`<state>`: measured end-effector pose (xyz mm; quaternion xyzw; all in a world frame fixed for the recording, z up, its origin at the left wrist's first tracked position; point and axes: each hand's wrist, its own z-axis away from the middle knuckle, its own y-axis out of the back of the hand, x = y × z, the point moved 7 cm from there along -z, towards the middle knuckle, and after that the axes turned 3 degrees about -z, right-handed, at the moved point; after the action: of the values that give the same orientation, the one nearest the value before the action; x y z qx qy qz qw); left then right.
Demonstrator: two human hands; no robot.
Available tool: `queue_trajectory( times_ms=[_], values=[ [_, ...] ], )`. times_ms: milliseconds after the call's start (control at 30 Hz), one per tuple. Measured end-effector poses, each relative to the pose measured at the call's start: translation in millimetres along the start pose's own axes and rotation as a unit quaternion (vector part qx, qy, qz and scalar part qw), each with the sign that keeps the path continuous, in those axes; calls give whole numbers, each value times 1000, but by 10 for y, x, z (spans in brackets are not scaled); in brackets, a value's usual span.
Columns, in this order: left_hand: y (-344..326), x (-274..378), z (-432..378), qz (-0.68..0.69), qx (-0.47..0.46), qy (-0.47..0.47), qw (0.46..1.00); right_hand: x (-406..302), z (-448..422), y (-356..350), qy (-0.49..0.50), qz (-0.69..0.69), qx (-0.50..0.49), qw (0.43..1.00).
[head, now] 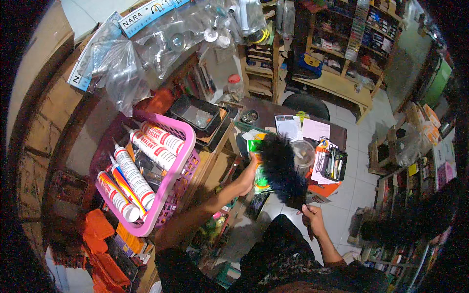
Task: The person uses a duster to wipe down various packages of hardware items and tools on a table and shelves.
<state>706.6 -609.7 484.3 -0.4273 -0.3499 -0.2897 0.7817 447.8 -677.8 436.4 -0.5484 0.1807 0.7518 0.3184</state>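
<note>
My right hand is closed on the handle end of a black feather duster, whose dark plumes reach up and to the left. Just left of the plumes, my left hand grips the edge of a green and white plastic packet with orange print. The duster's plumes lie in front of part of the packet. Both hands are over the gap between my body and a dark desk.
A pink plastic basket of sealant cartridges stands at the left, near black trays. The desk bears a white scale, a clear round tub and a black tray of tools. Orange bins sit lower left.
</note>
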Motion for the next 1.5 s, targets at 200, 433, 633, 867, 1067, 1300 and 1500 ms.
queue_trajectory(
  times_ms=[200, 433, 633, 867, 1067, 1300, 1500],
  values=[
    [-198, 113, 37, -3, -78, -47, 996, 134, 23, 34, -27, -28, 55, 998],
    [-84, 157, 38, -28, 2, -63, 998, 146, 27, -27, -3, -13, 32, 999],
    [-89, 296, 153, -16, 75, -71, 995, 120, 51, -107, -28, -53, -20, 998],
    [-91, 177, 45, -32, -14, -52, 998, -32, 186, -85, -46, -24, 24, 998],
    [-83, 213, 25, -14, 14, -86, 996, 42, 280, -51, -75, -65, 32, 995],
    [107, 159, -46, -81, 39, -88, 992, -128, 371, -152, -59, -68, -43, 995],
    [251, 65, -179, -147, 32, -111, 982, -98, 257, -224, -36, -34, -88, 995]
  ],
)
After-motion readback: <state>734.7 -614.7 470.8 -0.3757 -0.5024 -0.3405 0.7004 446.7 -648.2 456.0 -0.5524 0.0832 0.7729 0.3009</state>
